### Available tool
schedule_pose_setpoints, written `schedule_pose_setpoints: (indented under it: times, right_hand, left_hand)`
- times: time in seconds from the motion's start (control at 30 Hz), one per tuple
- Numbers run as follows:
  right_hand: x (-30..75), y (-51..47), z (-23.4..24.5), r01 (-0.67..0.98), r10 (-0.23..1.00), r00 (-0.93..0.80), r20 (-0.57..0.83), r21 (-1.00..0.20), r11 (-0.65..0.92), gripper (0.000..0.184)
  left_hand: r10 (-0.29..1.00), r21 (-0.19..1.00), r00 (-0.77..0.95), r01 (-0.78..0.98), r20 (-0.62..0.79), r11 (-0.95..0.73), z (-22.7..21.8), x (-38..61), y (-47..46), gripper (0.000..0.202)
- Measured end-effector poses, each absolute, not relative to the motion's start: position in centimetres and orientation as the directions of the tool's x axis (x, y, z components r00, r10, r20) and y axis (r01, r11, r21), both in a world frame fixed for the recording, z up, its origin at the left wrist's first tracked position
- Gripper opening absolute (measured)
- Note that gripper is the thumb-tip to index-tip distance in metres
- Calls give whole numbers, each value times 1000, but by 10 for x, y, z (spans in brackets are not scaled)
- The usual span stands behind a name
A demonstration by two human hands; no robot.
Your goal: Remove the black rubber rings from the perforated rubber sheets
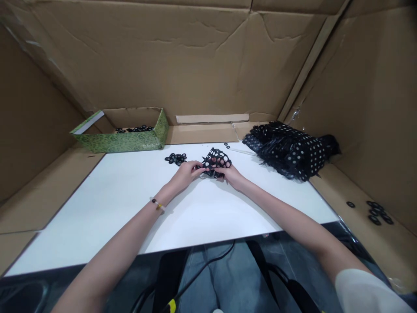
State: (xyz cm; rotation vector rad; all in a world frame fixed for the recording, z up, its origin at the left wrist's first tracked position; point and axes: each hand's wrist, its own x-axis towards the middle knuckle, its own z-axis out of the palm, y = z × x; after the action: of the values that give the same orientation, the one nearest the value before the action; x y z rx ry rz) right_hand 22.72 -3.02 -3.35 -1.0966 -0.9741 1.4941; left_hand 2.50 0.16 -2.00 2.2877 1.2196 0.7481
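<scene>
A black, flexible sheet full of round holes (215, 157) is held up just above the white table, bent between my two hands. My left hand (189, 171) pinches its left edge with thumb and fingers. On the other side my right hand (230, 174) grips the sheet, and some of its fingers show through the holes. Whether a loose ring is between the left fingertips is too small to tell. A small heap of black rings (176, 158) lies on the table just beyond my left hand.
A green patterned box (124, 142) with black rings inside stands at the back left. A large pile of black perforated sheets (289, 150) lies at the back right. Several loose rings (374, 212) rest on the cardboard at right. Cardboard walls (195, 56) enclose the white table (107, 195).
</scene>
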Motion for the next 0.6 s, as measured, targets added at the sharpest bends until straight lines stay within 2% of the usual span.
schedule_pose_setpoints:
  times: [0.13,0.33,0.47,0.6]
  right_hand:
    - [226,-28,-35,-226,983,-61,-176,-956,-185,45]
    - [224,-27,-35,-244,978,-20,-205,-948,-204,39]
    - [228,-30,-32,-287,970,-24,-240,-928,-237,36]
    - [228,-32,-29,-286,966,-12,-257,-925,-249,37]
  left_hand:
    - [860,676,454,560,235,-480,-21,24,5,28]
    - [942,791,93,520,323,-323,-22,8,25,24]
    - [888,735,-146,627,437,-259,-18,-21,36,25]
    - [884,602,-129,774,450,-193,-17,-38,40,31]
